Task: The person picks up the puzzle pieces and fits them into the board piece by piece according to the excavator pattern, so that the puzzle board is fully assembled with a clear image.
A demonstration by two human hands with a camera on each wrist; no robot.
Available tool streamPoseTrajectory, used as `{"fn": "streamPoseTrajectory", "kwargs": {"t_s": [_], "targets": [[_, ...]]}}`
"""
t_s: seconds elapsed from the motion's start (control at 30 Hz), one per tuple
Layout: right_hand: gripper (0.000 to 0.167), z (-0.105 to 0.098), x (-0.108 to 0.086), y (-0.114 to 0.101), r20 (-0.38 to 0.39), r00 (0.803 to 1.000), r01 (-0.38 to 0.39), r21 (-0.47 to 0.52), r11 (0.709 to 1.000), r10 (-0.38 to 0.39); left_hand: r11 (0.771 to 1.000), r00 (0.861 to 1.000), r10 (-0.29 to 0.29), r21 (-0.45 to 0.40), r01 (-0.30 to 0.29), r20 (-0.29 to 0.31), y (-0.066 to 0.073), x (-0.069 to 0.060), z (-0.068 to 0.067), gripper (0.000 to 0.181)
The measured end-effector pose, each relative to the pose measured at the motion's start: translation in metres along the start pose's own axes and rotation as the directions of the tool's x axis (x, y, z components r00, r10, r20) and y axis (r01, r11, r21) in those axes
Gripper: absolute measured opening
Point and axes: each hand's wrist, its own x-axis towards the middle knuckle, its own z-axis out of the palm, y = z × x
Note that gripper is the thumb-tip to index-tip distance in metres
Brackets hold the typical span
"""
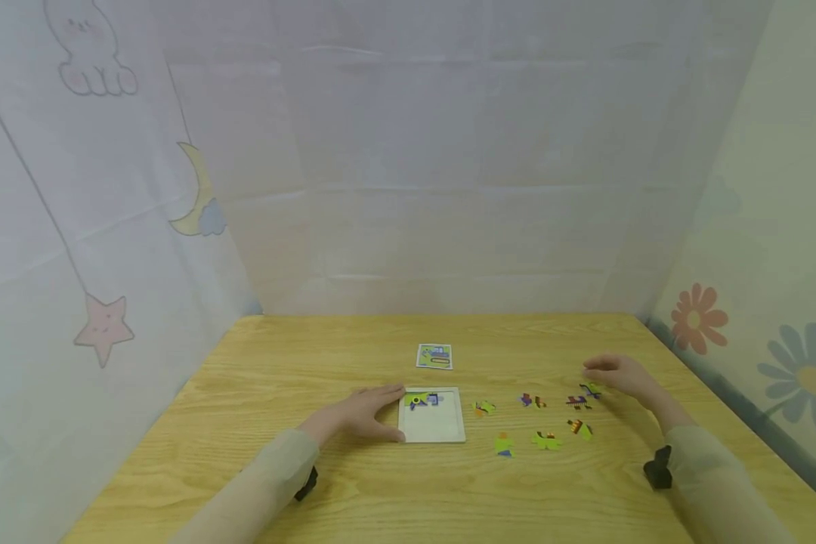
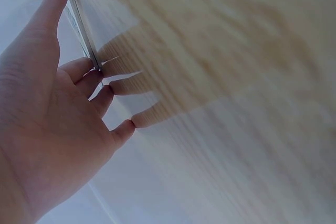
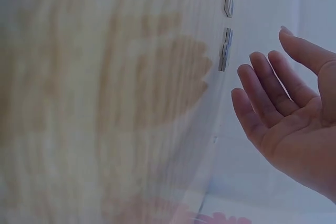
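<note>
A square white puzzle tray [image 1: 442, 425] lies on the table, with a few joined green and purple pieces [image 1: 421, 400] in its upper left. The left hand [image 1: 363, 414] rests at the tray's left side, thumb at the lower corner and fingers at the upper one; the left wrist view shows this hand [image 2: 63, 98] touching the tray's edge [image 2: 84, 22]. Above the table at the right, the right hand [image 1: 622, 375] hovers just beside a green and purple piece [image 1: 590, 390]. In the right wrist view the right hand [image 3: 283, 103] holds nothing, its fingers slightly bent.
Behind the tray lies a small picture card [image 1: 434, 357] with a vehicle on it. Several loose pieces are spread right of the tray, among them a green one [image 1: 547, 441] and a green and blue one [image 1: 504, 444]. Pale cloth walls [image 1: 449, 189] stand behind and beside the table [image 1: 299, 340].
</note>
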Motion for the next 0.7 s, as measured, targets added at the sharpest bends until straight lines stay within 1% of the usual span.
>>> {"fn": "streamPoseTrajectory", "kwargs": {"t_s": [0.23,0.33,0.5,0.57,0.7], "targets": [[0.052,0.0020,0.0006,0.0015,0.063,0.998,-0.024,0.009,1.000,0.024,1.000,1.000,-0.009,0.005,0.009,0.007,0.0007,-0.0016,-0.0002,0.084],[0.051,0.0026,-0.0002,0.0024,0.075,0.996,-0.045,0.013,0.999,0.044,1.000,1.000,-0.010,0.005,0.010,0.006,0.0005,-0.0012,-0.0001,0.084],[0.046,0.0026,-0.0018,0.0035,0.090,0.995,-0.046,0.019,0.999,0.044,1.000,1.000,-0.006,-0.002,0.006,0.001,-0.0006,0.0011,0.0002,0.084],[0.048,0.0024,-0.0022,0.0041,0.102,0.994,-0.042,0.004,0.999,0.041,1.000,1.000,-0.004,-0.001,0.004,0.001,-0.0013,0.0021,0.0005,0.084],[0.054,0.0034,-0.0015,0.0070,0.116,0.991,-0.063,-0.047,0.997,0.068,1.000,1.000,-0.002,0.000,0.002,0.001,-0.0019,0.0025,0.0007,0.084]]}}
